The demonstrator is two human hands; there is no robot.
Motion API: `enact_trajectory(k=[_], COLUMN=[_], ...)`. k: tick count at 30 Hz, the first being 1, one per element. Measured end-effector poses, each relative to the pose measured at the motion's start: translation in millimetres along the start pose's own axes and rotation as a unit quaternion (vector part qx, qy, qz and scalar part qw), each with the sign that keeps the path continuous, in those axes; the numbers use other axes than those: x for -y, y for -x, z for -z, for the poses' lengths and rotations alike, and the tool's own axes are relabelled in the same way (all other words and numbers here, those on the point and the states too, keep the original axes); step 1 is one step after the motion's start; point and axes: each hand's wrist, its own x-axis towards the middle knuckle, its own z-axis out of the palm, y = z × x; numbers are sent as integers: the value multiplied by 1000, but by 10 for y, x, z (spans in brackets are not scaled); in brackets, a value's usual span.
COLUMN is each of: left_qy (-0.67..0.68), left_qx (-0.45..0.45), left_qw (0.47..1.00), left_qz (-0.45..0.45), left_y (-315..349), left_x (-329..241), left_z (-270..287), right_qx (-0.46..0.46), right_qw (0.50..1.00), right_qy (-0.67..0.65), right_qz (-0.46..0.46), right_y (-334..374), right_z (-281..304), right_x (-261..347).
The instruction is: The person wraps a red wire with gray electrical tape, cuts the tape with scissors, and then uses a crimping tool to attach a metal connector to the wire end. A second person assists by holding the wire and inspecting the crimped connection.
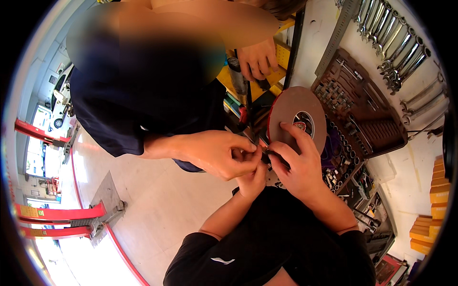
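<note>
My left hand [253, 181] is partly covered by a co-worker's hand [219, 155]. Its fingers are pinched together on something small that I cannot make out. My right hand [301, 167] has its fingertips bent around the same spot, close to a small dark piece [265, 156]. Its index finger overlaps a round, brownish disc [287, 106] with a red edge and a hole in the middle. The co-worker's fingertips meet mine there, so the small parts are mostly hidden.
A co-worker in a dark shirt [157, 95] stands close in front, another hand [257, 59] resting farther back. At the right are a brown socket case [367, 107], wall-hung wrenches [396, 38] and orange boxes [439, 193]. Red lift arms [62, 212] are at the left.
</note>
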Motion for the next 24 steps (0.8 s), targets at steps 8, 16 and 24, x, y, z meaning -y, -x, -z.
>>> enact_trajectory(k=[8,16,24], left_qy=[67,-3,184], left_qx=[-43,-15,-42], left_qw=[996,1000,980], left_qz=[33,-17,55], left_y=[65,-36,19], left_x=[88,-20,27], left_z=[-65,-22,-58], right_qx=[-7,-4,-6], right_qw=[1000,1000,1000], right_qy=[0,11,7], right_qz=[6,0,-9], right_y=[-18,0,17], right_z=[-2,10,-7], right_x=[25,11,33])
